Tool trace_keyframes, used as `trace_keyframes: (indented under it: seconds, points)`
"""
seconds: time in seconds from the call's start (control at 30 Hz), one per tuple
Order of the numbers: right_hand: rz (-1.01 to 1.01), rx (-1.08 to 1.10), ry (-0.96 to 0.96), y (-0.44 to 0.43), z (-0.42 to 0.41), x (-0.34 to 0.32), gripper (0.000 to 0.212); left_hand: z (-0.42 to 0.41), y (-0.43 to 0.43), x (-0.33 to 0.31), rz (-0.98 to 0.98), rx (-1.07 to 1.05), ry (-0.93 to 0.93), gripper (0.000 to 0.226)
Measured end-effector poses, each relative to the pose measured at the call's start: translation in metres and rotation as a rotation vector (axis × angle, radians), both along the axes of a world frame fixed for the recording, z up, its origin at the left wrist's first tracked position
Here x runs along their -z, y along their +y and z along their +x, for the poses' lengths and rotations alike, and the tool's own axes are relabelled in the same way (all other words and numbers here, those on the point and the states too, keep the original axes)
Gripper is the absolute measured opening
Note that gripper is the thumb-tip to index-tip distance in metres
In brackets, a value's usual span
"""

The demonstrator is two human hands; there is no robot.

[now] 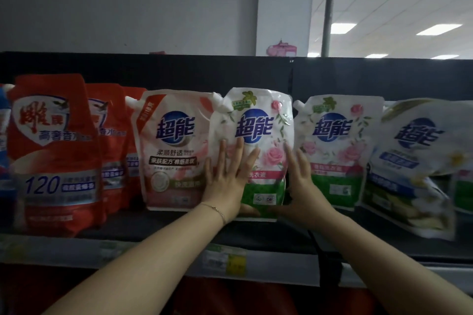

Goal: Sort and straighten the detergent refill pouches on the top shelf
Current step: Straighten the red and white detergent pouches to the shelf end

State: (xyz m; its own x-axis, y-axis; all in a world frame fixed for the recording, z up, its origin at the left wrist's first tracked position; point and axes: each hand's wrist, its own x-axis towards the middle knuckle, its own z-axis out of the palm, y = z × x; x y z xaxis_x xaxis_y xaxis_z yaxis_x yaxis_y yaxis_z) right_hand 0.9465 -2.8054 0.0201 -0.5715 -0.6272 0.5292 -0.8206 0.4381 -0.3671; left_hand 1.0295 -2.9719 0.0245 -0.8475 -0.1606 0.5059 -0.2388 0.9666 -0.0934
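A white and green rose-print pouch [263, 120] stands upright at the middle of the top shelf [158, 225]. My left hand [227, 176] presses flat on its lower left front, fingers straight and spread. My right hand [300, 186] holds the pouch's right edge and bottom corner, thumb under the base. To its left stands a pink and white pouch [174, 151], partly overlapped by the held one. To its right stands a matching rose pouch [335, 151]. Further right a white and blue pouch [412, 166] leans tilted.
Red pouches [53, 151] stand in a row at the left end. A black back panel [358, 79] rises behind the pouches. Price labels [222, 261] run along the shelf's front rail. More red packs show on the shelf below.
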Motion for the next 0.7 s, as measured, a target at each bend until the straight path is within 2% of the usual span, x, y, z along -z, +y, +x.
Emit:
trace_keyframes:
  seconds: [0.03, 0.1, 0.23, 0.37, 0.57, 0.63, 0.7]
  points:
    - [0.108, 0.035, 0.136, -0.002, 0.003, 0.001, 0.130, -0.003, 0.000, -0.001, 0.002, 0.002, -0.003, 0.135]
    - [0.208, 0.093, 0.288, -0.009, 0.009, 0.000, 0.122, -0.008, 0.000, -0.002, -0.012, 0.002, -0.008, 0.136]
    - [0.271, 0.216, 0.426, -0.026, 0.000, 0.001, 0.114, -0.017, -0.012, -0.002, -0.043, -0.012, 0.017, 0.134]
    - [0.280, 0.310, 0.427, -0.031, -0.001, -0.001, 0.111, -0.025, -0.016, -0.007, -0.049, -0.002, 0.015, 0.134]
    - [0.269, 0.271, 0.388, -0.020, 0.008, -0.002, 0.108, -0.016, -0.012, -0.006, -0.083, 0.037, 0.019, 0.129]
    - [0.260, 0.262, 0.385, -0.015, 0.014, -0.005, 0.102, -0.009, -0.009, -0.005, -0.067, 0.088, 0.047, 0.119]
    - [0.203, 0.251, 0.369, -0.010, 0.020, -0.006, 0.087, -0.001, -0.006, -0.005, -0.112, 0.138, 0.130, 0.099]
